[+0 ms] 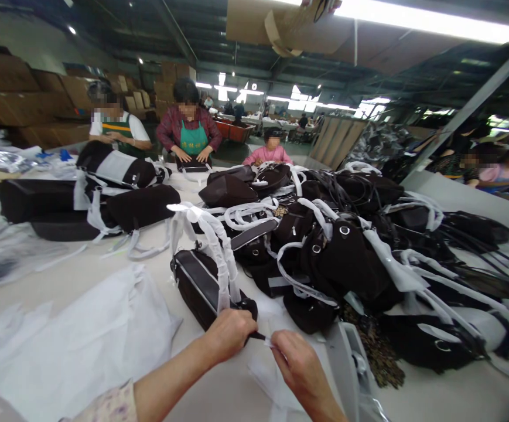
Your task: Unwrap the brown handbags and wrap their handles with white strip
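In front of me stands a black handbag [199, 281] with a zipped top, its tall handles [212, 240] wrapped in white material. My left hand [230, 333] is closed at the bag's near end, on a narrow black strap [258, 336] that sticks out to the right past my fingers. At that strap's tip, the fingers of my right hand [297, 363] pinch a small piece of thin white wrapping [270, 341]. Part of the strap is hidden by my left hand. Below my hands, a loose white sheet [267, 381] lies on the table.
A heap of black bags [351, 258] with white-wrapped handles fills the right. More black bags [144, 205] lie at the left, behind white sheets [105, 322]. A grey tray-like holder [346, 351] and small brass-coloured pieces [381, 351] are at near right. Co-workers [188, 129] work across the table.
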{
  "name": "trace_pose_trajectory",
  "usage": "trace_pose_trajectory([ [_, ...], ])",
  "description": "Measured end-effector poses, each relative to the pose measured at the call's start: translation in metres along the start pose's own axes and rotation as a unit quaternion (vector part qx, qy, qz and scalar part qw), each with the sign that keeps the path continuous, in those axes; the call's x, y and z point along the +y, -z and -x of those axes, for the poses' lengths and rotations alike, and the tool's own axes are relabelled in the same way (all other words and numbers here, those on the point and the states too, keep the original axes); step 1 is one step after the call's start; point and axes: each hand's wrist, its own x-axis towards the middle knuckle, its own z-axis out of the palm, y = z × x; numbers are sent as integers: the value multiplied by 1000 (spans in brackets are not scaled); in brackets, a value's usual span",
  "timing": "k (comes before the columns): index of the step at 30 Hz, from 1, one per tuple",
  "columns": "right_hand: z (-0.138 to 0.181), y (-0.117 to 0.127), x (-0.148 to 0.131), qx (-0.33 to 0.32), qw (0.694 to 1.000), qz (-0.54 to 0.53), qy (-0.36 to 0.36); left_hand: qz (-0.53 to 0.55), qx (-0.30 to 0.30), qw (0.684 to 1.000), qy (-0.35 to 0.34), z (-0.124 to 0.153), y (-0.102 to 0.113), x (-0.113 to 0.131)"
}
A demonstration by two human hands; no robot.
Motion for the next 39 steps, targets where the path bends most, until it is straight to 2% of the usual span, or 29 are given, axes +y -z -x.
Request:
trace_pose_trajectory([
  [8,0,5,-5,73,997,-25,1,-53,39,997,-44,10,5,-6],
  [17,0,2,-10,112,993,-13,21,-26,73,996,-50,7,-19,-12],
  [20,2,1,-9,88,996,11,16,18,93,995,-40,6,-26,-14],
  [24,4,-3,-11,40,998,34,18,43,84,995,-34,3,-27,-14],
  [31,-16,-22,-30,46,996,58,-41,75,103,992,3,2,-23,-12],
  [35,-30,-14,-33,-30,995,-63,-65,83,91,992,9,1,-23,-14],
  [37,-31,-1,-26,-56,984,-125,-113,86,86,992,15,1,-24,-16],
  [39,-29,13,-15,-68,972,-144,-175,86,82,993,20,1,-25,-17],
])
